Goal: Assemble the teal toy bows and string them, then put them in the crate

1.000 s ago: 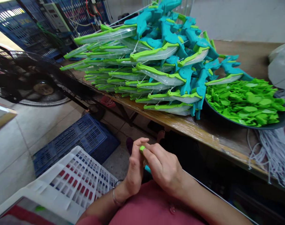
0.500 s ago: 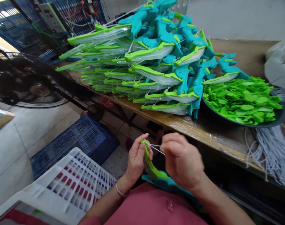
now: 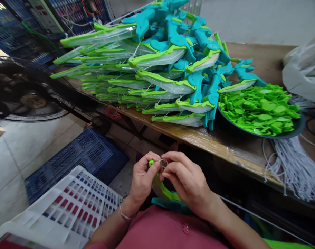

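My left hand [image 3: 142,180] is closed around the green tip of a toy bow [image 3: 160,189], a curved green-and-teal plastic piece held close to my body. My right hand [image 3: 188,181] pinches a thin white string [image 3: 164,164] right beside that tip, where it forms a small loop. Both sets of fingertips almost meet there. Part of the bow's teal body is hidden behind my right hand and wrist. Another white cord [image 3: 247,209] runs from behind my right forearm towards the lower right.
A pile of similar green-and-teal toy bows [image 3: 165,83] covers the wooden table [image 3: 199,147]. Right of it stand a dark basin [image 3: 301,126] of green plastic pieces and a bundle of white strings [image 3: 292,169]. A white crate [image 3: 79,200], blue crate [image 3: 74,162] and fan [image 3: 30,100] are left.
My right hand has come in from pulling the string out taut to the right, and now works a small loop at the tip. The view has shifted slightly right.
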The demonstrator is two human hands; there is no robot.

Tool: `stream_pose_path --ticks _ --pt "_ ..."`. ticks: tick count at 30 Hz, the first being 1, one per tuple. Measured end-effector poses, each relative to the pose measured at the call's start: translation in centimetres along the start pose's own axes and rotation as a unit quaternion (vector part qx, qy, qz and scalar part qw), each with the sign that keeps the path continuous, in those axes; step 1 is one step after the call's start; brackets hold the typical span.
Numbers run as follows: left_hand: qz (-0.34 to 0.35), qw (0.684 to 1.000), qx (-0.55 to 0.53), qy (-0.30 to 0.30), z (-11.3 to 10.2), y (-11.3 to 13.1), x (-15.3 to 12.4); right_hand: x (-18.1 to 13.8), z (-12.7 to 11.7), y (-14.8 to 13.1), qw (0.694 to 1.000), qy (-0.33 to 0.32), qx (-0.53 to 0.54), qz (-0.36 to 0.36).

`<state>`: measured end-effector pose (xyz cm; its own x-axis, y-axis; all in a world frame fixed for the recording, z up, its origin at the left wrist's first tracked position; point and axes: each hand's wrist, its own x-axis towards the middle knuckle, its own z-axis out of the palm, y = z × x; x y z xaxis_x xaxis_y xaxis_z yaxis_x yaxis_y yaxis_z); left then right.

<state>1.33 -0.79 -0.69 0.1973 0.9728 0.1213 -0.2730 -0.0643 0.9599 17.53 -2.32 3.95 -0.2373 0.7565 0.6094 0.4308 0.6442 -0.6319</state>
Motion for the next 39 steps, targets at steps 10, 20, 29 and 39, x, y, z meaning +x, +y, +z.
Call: stream_pose_path --ticks 10,20,29,39 --pt "0.019 0.995 -0.049 -0.080 -0.5 -0.1 -0.2 0.3 1.4 0.1 0.883 0.047 0.359 0.298" --pt "0.011 0.996 -0.069 -0.062 -0.2 -0.8 -0.3 -0.1 2.2 0.8 0.780 0.007 0.487 0.394" --pt "-0.082 0.993 -0.080 -0.003 0.4 -0.4 -0.1 -0.6 1.3 0.7 0.998 0.032 0.050 0.030" --pt "-0.068 0.996 -0.055 -0.015 0.2 -0.7 0.2 -0.2 1.4 0.4 1.000 0.020 -0.014 -0.019"
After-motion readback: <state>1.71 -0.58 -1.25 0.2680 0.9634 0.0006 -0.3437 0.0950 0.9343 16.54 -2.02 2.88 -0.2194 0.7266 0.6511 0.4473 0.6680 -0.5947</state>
